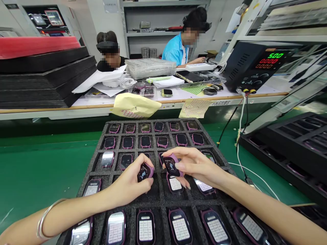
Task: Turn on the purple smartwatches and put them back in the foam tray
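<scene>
My left hand [139, 175] grips a purple smartwatch [143, 173] by its edges, its lit dark screen facing me. A second purple smartwatch [170, 165] is pinched between the thumb and fingers of my right hand [190, 163], also with a graphic on its display. Both are held above a black foam tray [161, 200] divided into compartments. Many similar watches lie in it, face up. Those in the near rows, such as one smartwatch [145, 228], show white grid screens, while most in the far rows have dark screens. My hands and forearms hide some middle compartments.
Behind the tray runs a workbench [97, 106] with papers, clear plastic trays [150, 68] and a yellow-green watch [166, 92]. A power supply [255, 66] with hanging cables stands right. Black foam trays [38, 80] are stacked left, more [288, 149] right. Two people [176, 47] sit beyond.
</scene>
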`<state>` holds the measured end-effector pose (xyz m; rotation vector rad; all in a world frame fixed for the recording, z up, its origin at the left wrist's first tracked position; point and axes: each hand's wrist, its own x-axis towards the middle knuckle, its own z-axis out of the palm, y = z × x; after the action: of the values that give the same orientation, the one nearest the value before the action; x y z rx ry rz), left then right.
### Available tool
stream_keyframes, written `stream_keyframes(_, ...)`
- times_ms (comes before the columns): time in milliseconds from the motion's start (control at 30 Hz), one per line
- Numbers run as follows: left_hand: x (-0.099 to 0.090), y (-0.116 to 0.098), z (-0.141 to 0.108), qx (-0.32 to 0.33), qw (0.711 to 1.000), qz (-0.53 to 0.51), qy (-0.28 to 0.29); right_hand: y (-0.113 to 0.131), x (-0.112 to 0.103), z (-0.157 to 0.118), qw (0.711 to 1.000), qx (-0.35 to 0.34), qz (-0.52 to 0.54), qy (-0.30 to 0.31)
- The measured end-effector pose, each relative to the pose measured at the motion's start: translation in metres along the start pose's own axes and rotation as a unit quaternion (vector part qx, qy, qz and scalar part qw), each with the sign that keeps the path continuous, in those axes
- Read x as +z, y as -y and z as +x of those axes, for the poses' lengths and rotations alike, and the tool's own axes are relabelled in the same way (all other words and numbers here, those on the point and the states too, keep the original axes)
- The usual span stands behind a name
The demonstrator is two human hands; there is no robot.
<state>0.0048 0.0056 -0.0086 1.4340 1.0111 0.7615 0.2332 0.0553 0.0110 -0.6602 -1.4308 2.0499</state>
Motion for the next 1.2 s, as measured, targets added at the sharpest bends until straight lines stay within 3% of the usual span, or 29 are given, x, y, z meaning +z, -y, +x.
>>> stream_keyframes(1200,-0.0064,-0.0010,-0.0013,0.040,0.999,-0.002,-0.008,0.0059,0.0034,-0.0022,0.999,-0.019,-0.006,-0.042)
